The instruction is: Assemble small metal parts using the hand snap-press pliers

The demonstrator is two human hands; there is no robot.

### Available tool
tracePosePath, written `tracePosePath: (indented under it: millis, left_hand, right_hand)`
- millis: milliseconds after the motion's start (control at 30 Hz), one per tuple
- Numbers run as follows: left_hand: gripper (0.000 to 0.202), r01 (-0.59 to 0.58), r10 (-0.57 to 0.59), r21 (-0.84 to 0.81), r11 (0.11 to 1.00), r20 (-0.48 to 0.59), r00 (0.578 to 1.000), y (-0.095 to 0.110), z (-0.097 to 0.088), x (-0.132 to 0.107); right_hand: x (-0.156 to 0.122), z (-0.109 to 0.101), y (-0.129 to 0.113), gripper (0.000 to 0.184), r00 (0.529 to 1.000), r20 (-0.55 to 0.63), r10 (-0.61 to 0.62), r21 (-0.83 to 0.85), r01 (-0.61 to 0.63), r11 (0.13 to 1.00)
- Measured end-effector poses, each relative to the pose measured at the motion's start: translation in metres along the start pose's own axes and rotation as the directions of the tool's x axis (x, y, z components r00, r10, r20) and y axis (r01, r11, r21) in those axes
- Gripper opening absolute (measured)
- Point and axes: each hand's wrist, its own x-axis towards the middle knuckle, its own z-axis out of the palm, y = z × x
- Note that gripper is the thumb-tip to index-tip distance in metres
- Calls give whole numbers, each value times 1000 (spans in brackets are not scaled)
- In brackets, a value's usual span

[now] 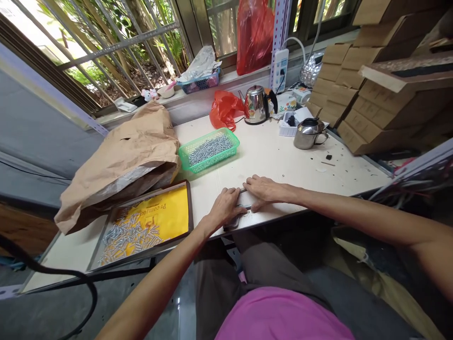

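Observation:
Near the table's front edge, my left hand (225, 208) and my right hand (266, 190) grip the two ends of a small flat grey piece with dark edges (245, 200). Both sets of fingers are bent over it and hide much of its shape. Beneath my left palm a dark object (231, 224) partly shows at the table edge. Left of my hands lies a shallow tray (191, 208) with a yellow sheet (173, 208) and many loose metal pins or screws (132, 238). Beyond my hands stands a green plastic basket (208, 165) holding many small metal pieces (212, 148).
A crumpled brown paper sack (123, 156) lies at the left. An electric kettle (256, 105), a red plastic bag (224, 109) and a small metal pot (307, 134) stand at the back. Cardboard boxes (385, 99) are stacked at the right. Dark scraps (329, 157) lie on the table (276, 160).

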Motion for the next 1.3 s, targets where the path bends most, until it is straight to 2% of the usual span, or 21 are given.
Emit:
tracePosePath:
  millis: [133, 300, 500, 600, 667, 733, 833, 933, 1000, 1067, 1133, 1167, 1233, 1300]
  left_hand:
    - [33, -10, 10, 9, 1000, -2, 1000, -4, 2, 6]
    - [20, 75, -77, -25, 997, -62, 995, 4, 6, 6]
    - [18, 117, -118, -12, 993, -48, 992, 8, 0, 5]
    - [23, 130, -128, 11, 991, -115, 985, 15, 12, -7]
    - [27, 90, -88, 1, 996, -190, 978, 24, 27, -18]
    - [30, 26, -33, -32, 999, -238, 971, 36, 43, -29]
    - [32, -27, 1, -99, 995, -261, 965, 50, 58, -36]
    - [34, -39, 1, -130, 991, -283, 959, 53, 62, -35]
    - [36, -61, 16, -139, 988, -304, 952, 51, 62, -32]
    - [36, -79, 27, -150, 986, -321, 947, 51, 61, -33]
    - [32, -102, 47, -151, 983, -330, 943, 56, 60, -41]
    - [30, -140, 85, -144, 980, -333, 939, 60, 59, -49]
    - [26, -274, 221, -112, 955, -344, 913, 67, 56, -69]
    - [23, -382, 333, -67, 922, -367, 868, 65, 48, -94]
  right_hand:
    - [2, -4, 0, 37, 999, 25, 28, -58, -27, 998]
    - [6, 0, 1, 18, 1000, -14, -13, -39, 12, 999]
    - [7, 0, 5, 21, 998, -56, -5, -12, 4, 1000]
    - [12, -6, 17, 32, 996, 21, -88, 17, 87, 996]
    - [14, -8, 28, 27, 989, 64, -137, 80, 131, 988]
    - [17, -9, 39, 20, 997, 3, -80, 114, 79, 990]
    - [23, -8, 47, 18, 986, -143, 91, 87, -79, 993]
    - [32, -9, 35, 22, 969, -181, 168, 44, -163, 986]
    - [37, -11, 13, 27, 981, -180, 69, 20, -66, 998]
    - [40, -12, -15, 29, 976, -145, -164, -4, 165, 986]
    - [41, -9, -42, 21, 919, -106, -380, -36, 378, 925]
    - [41, -6, -53, 16, 891, -89, -445, -60, 441, 895]
    - [40, 5, -67, 16, 849, -76, -524, -114, 514, 850]
    - [42, 17, -73, 21, 816, -97, -570, -130, 557, 820]
